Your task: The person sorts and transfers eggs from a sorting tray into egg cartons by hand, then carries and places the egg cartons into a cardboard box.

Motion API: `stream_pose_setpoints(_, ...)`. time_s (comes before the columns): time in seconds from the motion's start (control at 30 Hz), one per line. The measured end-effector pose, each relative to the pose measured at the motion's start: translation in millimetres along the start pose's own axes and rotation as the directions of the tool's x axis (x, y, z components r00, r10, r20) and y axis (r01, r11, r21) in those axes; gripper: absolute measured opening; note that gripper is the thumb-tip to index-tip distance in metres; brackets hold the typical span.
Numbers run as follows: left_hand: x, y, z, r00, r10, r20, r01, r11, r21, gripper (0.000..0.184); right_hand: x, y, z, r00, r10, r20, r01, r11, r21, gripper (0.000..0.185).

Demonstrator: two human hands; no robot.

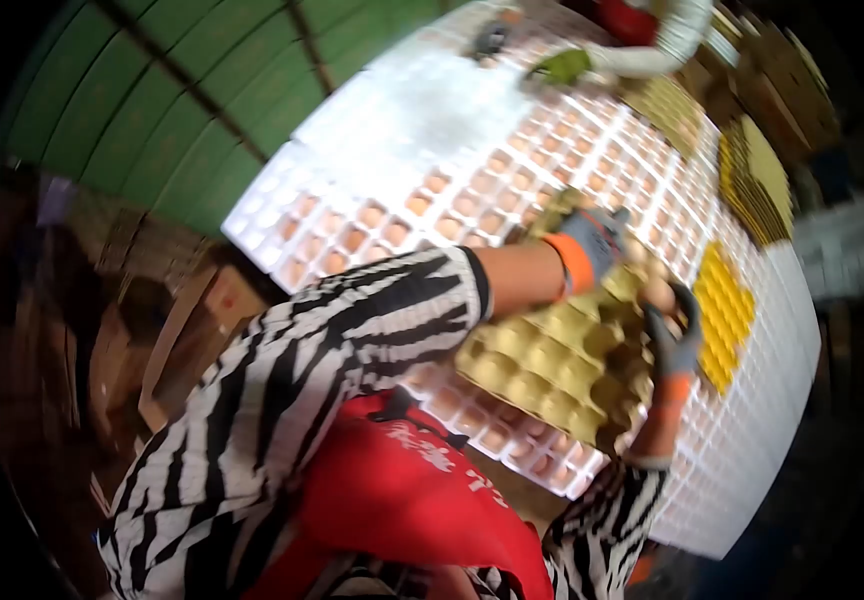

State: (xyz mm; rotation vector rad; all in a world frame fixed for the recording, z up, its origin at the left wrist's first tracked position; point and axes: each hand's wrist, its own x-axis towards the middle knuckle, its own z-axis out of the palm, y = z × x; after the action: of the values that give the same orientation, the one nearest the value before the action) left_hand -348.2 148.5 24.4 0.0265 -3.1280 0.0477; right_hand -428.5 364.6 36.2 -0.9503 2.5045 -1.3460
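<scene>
Curling half-closed around an egg (658, 295), the right hand (676, 332) is at the right edge of a cardboard tray (537, 352). The left hand (600, 243) is over its far side, grip too blurred to tell. Beyond, white trays (257, 215) hold eggs near a co-worker's green glove (564, 68).

Yellowish dimpled egg tray (527, 350), askew over white trays (264, 208), brown eggs (659, 295) near one edge.
</scene>
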Motion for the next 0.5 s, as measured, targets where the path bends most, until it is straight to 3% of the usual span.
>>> stream_pose_setpoints(0.03, -34, -8, -45, 0.993, -0.066, 0.094, 0.088, 0.963, -0.253, 0.04, -12, -21, -10, 0.985, 0.174, 0.009, -0.172, 0.965, 0.197, 0.048)
stream_pose_setpoints(0.07, -63, -21, -54, 0.995, -0.086, -0.048, 0.056, 0.894, -0.445, 0.045, -24, -31, -18, 0.996, 0.086, -0.039, -0.077, 0.98, 0.182, 0.044)
stream_pose_setpoints(0.1, -91, -27, -40, 0.948, -0.161, -0.275, -0.003, 0.858, -0.513, 0.045, -40, -70, -17, 0.992, 0.119, -0.049, -0.107, 0.973, 0.204, 0.044)
stream_pose_setpoints(0.13, -117, -38, -29, 0.89, -0.218, -0.401, -0.049, 0.828, -0.559, 0.046, -53, -69, -17, 0.994, 0.112, -0.012, -0.105, 0.963, 0.248, 0.047)
stream_pose_setpoints(0.17, -145, -52, -19, 0.812, -0.276, -0.515, -0.106, 0.796, -0.595, 0.048, -64, -93, -10, 0.979, 0.204, -0.006, -0.191, 0.925, 0.328, 0.052)
stream_pose_setpoints(0.23, -218, -89, -3, 0.789, -0.483, -0.379, 0.022, 0.64, -0.768, 0.054, -90, -129, 20, 0.977, 0.211, -0.002, -0.198, 0.918, 0.343, 0.054)
stream_pose_setpoints(0.27, -252, -107, 25, 0.711, -0.571, -0.411, 0.057, 0.629, -0.775, 0.054, -98, -144, 43, 0.979, 0.202, 0.027, -0.199, 0.921, 0.334, 0.055)
stream_pose_setpoints(0.3, -292, -125, 37, 0.698, -0.681, -0.222, 0.222, 0.501, -0.837, 0.054, -105, -156, 70, 0.98, 0.191, 0.054, -0.198, 0.924, 0.328, 0.057)
stream_pose_setpoints(0.33, -332, -142, 48, 0.652, -0.758, -0.021, 0.385, 0.355, -0.852, 0.053, -109, -160, 103, 0.991, 0.051, 0.127, -0.086, 0.953, 0.29, 0.056)
stream_pose_setpoints(0.37, -370, -158, 50, 0.586, -0.81, -0.021, 0.597, 0.45, -0.664, 0.053, -109, -162, 140, 0.975, -0.087, 0.203, 0.032, 0.964, 0.263, 0.055)
stream_pose_setpoints(0.43, -427, -185, 65, 0.541, -0.825, 0.162, 0.787, 0.429, -0.443, 0.052, -106, -181, 221, 0.924, -0.189, 0.333, 0.077, 0.943, 0.323, 0.054)
stream_pose_setpoints(0.5, -461, -197, 104, 0.524, -0.844, 0.117, 0.812, 0.453, -0.367, 0.052, -99, -192, 299, 0.881, -0.254, 0.4, 0.117, 0.935, 0.335, 0.051)
